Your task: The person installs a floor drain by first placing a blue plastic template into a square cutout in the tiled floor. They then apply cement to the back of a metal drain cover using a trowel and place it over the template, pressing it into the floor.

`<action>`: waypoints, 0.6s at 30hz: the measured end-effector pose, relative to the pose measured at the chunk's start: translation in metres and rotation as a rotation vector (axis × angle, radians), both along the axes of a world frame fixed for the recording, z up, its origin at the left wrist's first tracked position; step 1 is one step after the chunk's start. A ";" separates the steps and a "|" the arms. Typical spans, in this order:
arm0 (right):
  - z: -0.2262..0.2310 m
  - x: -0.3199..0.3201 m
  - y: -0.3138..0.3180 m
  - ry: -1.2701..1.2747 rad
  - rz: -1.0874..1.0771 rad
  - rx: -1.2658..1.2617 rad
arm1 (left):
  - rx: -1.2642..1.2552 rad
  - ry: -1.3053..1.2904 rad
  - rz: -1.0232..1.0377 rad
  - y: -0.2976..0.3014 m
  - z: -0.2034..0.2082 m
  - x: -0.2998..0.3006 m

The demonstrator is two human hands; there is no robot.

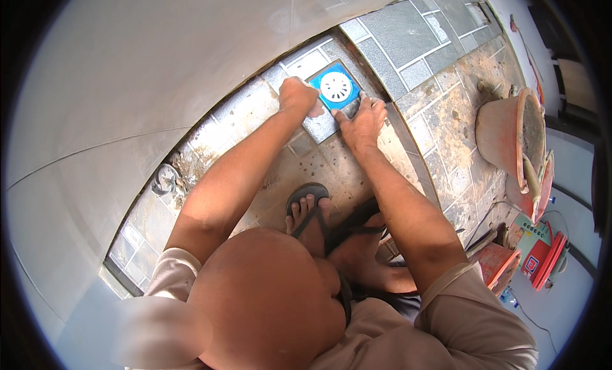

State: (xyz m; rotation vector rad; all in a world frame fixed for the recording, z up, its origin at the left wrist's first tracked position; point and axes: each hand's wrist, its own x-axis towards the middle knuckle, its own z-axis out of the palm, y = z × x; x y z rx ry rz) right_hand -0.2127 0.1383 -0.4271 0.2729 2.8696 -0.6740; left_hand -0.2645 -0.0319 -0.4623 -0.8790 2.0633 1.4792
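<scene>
A square floor drain cover (350, 101) with a bright blue face and a round white slotted grate (336, 87) lies on the narrow tiled strip beside the wall. My left hand (299, 97) is closed in a fist against its left edge; what its fingers hold, if anything, is hidden. At the near right corner of the cover, my right hand (364, 123) grips with the thumb on one edge and the index finger on another. Just nearer to me than the cover is a grey speckled tile (320, 128), partly under my right fingers.
A smooth grey wall (153, 70) rises on the left. Near its foot lies a round pipe opening (167, 179) among rubble. A raised tile edge (417, 154) runs along the right. Beyond stand a mortar-stained bucket (500, 134), another bucket (500, 268) and a red-and-green machine (540, 255) with cords.
</scene>
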 end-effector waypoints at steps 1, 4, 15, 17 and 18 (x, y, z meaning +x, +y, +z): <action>-0.002 0.001 0.004 0.006 0.013 0.003 | -0.026 -0.007 -0.042 0.003 0.017 0.002; -0.006 -0.002 0.008 0.020 0.020 -0.016 | -0.409 0.252 -0.224 0.000 0.018 0.018; -0.021 -0.011 0.006 0.035 -0.071 -0.004 | -0.581 0.288 -0.605 0.002 0.048 0.025; -0.019 -0.013 0.001 0.018 -0.086 0.020 | -0.618 0.307 -0.625 0.003 0.048 0.026; -0.019 -0.014 0.001 0.014 -0.097 0.005 | -0.619 0.299 -0.634 0.004 0.048 0.025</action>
